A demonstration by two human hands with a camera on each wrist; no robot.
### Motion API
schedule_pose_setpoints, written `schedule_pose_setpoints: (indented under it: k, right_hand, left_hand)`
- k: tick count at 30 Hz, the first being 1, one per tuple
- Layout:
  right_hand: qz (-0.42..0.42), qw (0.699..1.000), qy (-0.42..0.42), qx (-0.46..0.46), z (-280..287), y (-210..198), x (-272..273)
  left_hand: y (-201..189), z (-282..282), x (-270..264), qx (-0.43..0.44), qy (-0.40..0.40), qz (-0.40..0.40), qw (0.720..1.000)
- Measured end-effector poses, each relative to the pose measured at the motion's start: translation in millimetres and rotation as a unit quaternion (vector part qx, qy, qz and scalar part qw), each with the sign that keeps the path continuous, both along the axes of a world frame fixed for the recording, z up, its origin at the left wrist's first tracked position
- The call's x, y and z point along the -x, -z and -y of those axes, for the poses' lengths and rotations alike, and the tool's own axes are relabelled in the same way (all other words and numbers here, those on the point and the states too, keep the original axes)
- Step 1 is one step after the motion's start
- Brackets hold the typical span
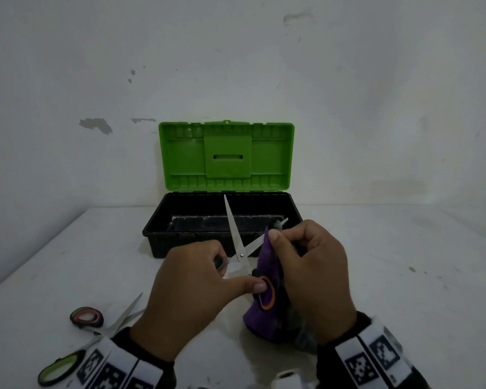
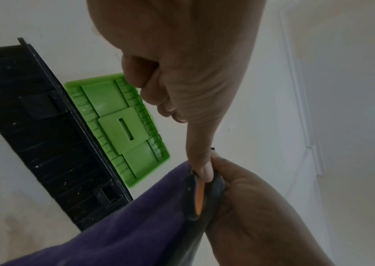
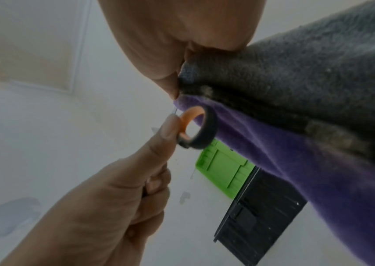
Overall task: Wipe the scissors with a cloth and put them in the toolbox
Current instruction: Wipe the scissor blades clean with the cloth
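Note:
In the head view my left hand [image 1: 208, 276] grips the scissors [image 1: 240, 255] by their black and orange handles, thumb pressed on one ring. The blades are spread wide and point up over the toolbox [image 1: 180, 248], whose green lid [image 1: 225, 155] stands raised. My right hand [image 1: 286, 240] pinches a purple cloth [image 1: 264, 304] around the right blade, near its tip. The left wrist view shows my thumb on the orange-lined handle ring [image 2: 199, 194] beside the cloth [image 2: 124, 225]. The same ring [image 3: 195, 129] appears against the cloth [image 3: 295, 108] in the right wrist view.
A second pair of scissors [image 1: 96, 329] with green and pink handles lies on the white table [image 1: 404, 262] at the front left. The toolbox sits against the wall, its black tray showing nothing inside. A white object [image 1: 288, 380] pokes in at the bottom edge.

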State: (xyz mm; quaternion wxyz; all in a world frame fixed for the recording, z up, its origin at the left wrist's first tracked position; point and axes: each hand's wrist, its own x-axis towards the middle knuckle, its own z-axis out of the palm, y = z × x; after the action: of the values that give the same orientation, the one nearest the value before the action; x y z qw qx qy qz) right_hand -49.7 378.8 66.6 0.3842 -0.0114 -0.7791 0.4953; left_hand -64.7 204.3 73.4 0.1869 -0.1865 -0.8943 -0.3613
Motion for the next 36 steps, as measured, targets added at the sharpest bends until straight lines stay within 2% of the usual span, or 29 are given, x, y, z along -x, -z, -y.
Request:
schedule_pose_setpoints:
  k: [4, 7, 10, 13, 16, 19, 22, 26, 31, 33, 36]
  right_hand:
    - [-0.011, 1.000, 0.021, 0.015, -8.2, -3.3, 4.4]
    - [0.000, 1.000, -0.006, -0.012, -0.2, -1.1, -1.8]
    - [0.009, 1.000, 0.001, 0.008, -6.5, -1.5, 2.2]
    - [0.006, 0.999, 0.022, 0.040, -20.6, -6.6, 10.5]
    - [0.001, 0.999, 0.033, 0.034, -31.2, -10.1, 11.4]
    - [0.011, 0.999, -0.038, 0.005, -29.3, -10.7, 0.7]
    - [0.025, 0.991, -0.111, -0.069, -16.4, -7.8, -13.0]
    - [0.050, 0.985, -0.161, -0.040, -6.9, -2.3, -15.2]
    - [0.066, 0.986, -0.156, -0.002, -0.4, -1.7, -13.6]
    - [0.053, 0.990, -0.129, -0.012, 1.2, -1.3, -12.5]
    - [0.041, 0.995, -0.085, 0.035, -6.3, 1.2, -5.9]
  left_hand:
    - [-1.3, -2.0, -0.9, 0.003, -0.003, 0.006, 1.000]
    - [-0.8, -0.6, 0.0, 0.007, -0.005, 0.002, 1.000]
    - [-3.8, -1.4, -2.7, 0.027, -0.006, 0.002, 1.000]
    - [-4.3, -3.8, -3.6, 0.029, -0.014, 0.021, 0.999]
    - [-1.8, -3.9, -0.2, 0.023, -0.017, 0.059, 0.998]
    - [-0.5, 0.3, 5.7, -0.003, -0.009, 0.091, 0.996]
    - [-1.7, 3.7, 8.7, -0.031, 0.020, 0.116, 0.993]
    - [-6.1, 1.6, 7.7, -0.050, 0.050, 0.152, 0.986]
    - [-8.5, 1.6, 5.1, -0.045, 0.058, 0.137, 0.988]
    - [-9.0, 2.4, 4.3, -0.037, 0.059, 0.126, 0.990]
    - [-8.3, 2.6, 4.9, -0.024, 0.055, 0.118, 0.991]
